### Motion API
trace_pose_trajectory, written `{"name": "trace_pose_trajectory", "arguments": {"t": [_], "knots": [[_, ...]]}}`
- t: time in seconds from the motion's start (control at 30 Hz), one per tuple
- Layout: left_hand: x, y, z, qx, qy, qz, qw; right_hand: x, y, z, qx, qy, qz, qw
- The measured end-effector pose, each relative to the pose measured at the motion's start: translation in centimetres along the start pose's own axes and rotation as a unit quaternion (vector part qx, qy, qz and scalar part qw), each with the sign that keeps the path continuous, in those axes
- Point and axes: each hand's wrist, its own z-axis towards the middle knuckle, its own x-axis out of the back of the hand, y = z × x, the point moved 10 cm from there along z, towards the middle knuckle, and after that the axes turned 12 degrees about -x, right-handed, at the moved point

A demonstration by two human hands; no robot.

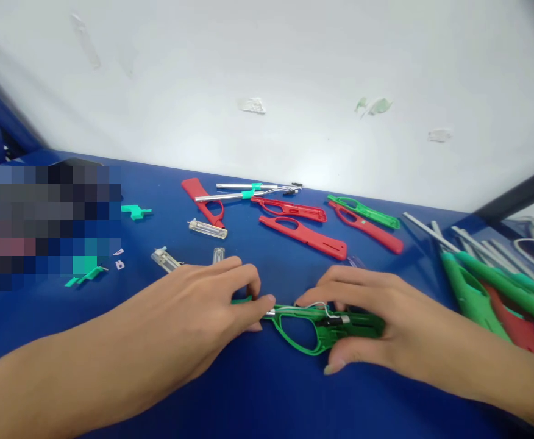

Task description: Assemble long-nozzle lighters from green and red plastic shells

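Observation:
A green lighter half-shell (325, 337) lies on the blue table, its hollow side facing up. My left hand (203, 305) pinches the narrow front end, where a bit of metal rod (270, 312) shows by the thumb. My right hand (381, 305) curves around the wide handle end, fingers on the far side and thumb on the near side. A thin white wire (318, 304) loops over the shell beside a black igniter piece (335, 321) with a metal tip. My fingers hide both ends of the shell.
Clear fuel tanks (207, 229) lie beyond my left hand. Farther back are red half-shells (303, 236), a green half-shell (365, 213) and metal rods (230, 197) with wires. Several assembled lighters (472, 292) pile up at right. Teal clips (135, 211) lie left. A white wall (294, 146) stands behind.

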Motion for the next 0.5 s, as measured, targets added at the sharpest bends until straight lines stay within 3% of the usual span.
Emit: {"name": "trace_pose_trajectory", "arguments": {"t": [0.3,0.5], "knots": [[-1.8,2.1,-0.2,-0.041,-0.033,0.043,0.998,0.3,0.6,0.2,0.002,-0.010,0.006,1.000],[-1.3,2.7,0.9,-0.032,-0.047,0.035,0.998,0.4,1.0,-0.1,0.030,0.026,-0.003,0.999]]}}
